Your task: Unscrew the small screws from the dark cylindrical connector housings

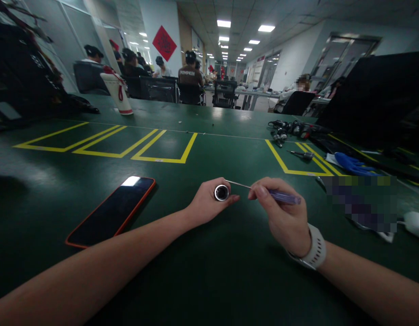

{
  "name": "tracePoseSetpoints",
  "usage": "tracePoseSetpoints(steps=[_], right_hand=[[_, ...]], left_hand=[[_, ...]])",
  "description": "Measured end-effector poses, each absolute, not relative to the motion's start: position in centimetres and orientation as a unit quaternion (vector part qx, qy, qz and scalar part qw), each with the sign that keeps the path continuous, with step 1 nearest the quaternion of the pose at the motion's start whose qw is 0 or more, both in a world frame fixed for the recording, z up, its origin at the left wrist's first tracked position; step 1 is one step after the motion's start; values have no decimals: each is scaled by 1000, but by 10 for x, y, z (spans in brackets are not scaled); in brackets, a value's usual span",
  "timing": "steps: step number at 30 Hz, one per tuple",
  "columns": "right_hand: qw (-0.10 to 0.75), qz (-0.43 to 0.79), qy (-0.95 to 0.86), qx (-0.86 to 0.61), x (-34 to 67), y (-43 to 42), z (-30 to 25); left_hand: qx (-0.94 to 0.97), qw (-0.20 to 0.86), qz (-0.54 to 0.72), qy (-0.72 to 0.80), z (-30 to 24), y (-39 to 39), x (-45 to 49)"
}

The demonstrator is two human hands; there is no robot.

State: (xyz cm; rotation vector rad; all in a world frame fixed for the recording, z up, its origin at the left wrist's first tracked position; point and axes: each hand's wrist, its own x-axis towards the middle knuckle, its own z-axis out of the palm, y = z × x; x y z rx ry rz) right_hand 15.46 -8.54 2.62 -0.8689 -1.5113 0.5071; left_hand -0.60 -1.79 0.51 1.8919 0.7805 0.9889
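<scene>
Above the green worktop (195,271), well in from its far edge, the left hand (205,200) wraps its grip round a metal-rimmed cylinder (222,193) and the right hand (286,216) grips a purple-handled screwdriver (286,197), whose tip probably wants light, steady pressure while the left braces firmly.

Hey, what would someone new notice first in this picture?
Probably the two hands at the middle: the left hand holds a round metal part, and the right hand a purple-handled tool, its thin shaft pointing toward that part. Next might come the orange-edged phone by the left forearm, then the red diamond on the wall behind.
</scene>
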Motion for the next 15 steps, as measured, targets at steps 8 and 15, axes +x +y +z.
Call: tracePoseSetpoints(steps=[8,15], right_hand=[[578,244,-684,-371,154,-89,26],[560,168,-727,-361,154,-87,24]], left_hand=[[752,431,394,307,1,-16,-6],[766,403,399,303,4,-17,-6]])
